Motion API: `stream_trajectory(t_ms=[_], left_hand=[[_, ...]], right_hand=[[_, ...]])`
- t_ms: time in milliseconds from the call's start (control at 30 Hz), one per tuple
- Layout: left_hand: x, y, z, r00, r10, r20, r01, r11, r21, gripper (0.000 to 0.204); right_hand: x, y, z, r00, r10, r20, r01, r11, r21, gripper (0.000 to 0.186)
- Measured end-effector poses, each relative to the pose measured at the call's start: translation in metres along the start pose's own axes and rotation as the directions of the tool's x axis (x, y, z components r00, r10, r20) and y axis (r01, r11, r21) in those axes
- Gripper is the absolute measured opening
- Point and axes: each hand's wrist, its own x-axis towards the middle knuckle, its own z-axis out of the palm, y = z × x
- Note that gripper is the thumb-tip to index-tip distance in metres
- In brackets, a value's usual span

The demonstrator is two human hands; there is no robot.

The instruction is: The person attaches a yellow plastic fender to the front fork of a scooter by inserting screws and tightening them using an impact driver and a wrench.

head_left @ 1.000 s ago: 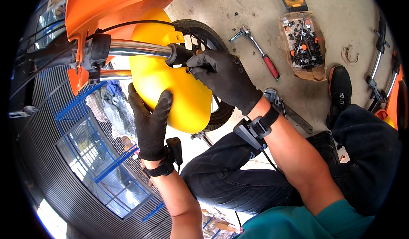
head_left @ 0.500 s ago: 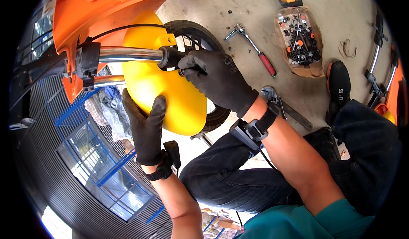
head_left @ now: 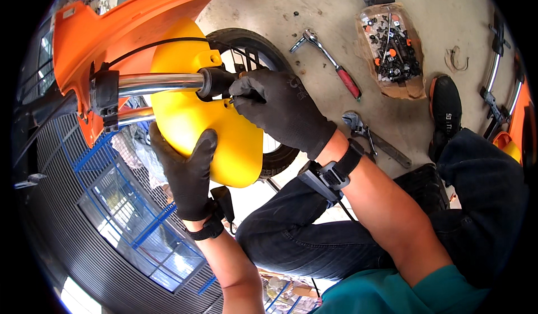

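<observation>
The right hand (head_left: 283, 109), in a dark glove, has its thumb and curled fingers drawn together at the lower end of a chrome fork leg (head_left: 162, 84); whether a small part sits between the fingertips, I can't tell. The left hand (head_left: 188, 174), also gloved, spreads thumb and fingers wide against the side of the yellow fender (head_left: 235, 154), thumb lying on its curved face. The fender sits left of centre, beside the fork leg and partly over the wheel (head_left: 282, 161).

Compared with a second ago, fender, fork and both hands appear further left and lower in the view; floor items have shifted less. The fender's lower tab (head_left: 228, 103), mostly covered then, now shows beside the right fingertips.

A black cable (head_left: 162, 40) crosses the fender's upper part, below an orange panel (head_left: 106, 34). The right hand blocks part of the wheel. On the floor lie a red-handled ratchet (head_left: 347, 83), an adjustable wrench (head_left: 355, 122) and a cardboard box (head_left: 403, 91) of small hardware, near a black shoe (head_left: 445, 109).
</observation>
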Motion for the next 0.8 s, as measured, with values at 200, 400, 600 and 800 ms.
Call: stream_trajectory(t_ms=[200, 400, 600, 800], left_hand=[[0.0, 0.005, -0.001, 0.999, -0.032, 0.012, 0.033, 0.999, -0.038, 0.084], [0.0, 0.004, -0.002, 0.999, -0.019, 0.038, 0.02, 0.999, -0.026, 0.083], [0.001, -0.001, -0.004, 0.999, -0.017, 0.05, 0.017, 1.0, 0.0, 0.085], [-0.001, 0.001, 0.0, 0.997, -0.024, 0.07, 0.025, 0.999, -0.02, 0.091]], right_hand=[[-0.001, 0.0, 0.002, 0.999, -0.047, -0.02, 0.047, 0.999, 0.02, 0.011], [0.0, 0.001, -0.001, 0.998, -0.061, -0.025, 0.061, 0.998, 0.008, 0.01], [-0.005, -0.002, 0.001, 0.989, 0.141, -0.035, -0.136, 0.983, 0.121, 0.013], [-0.011, 0.003, 0.004, 0.958, 0.281, -0.05, -0.256, 0.924, 0.285, 0.019]])
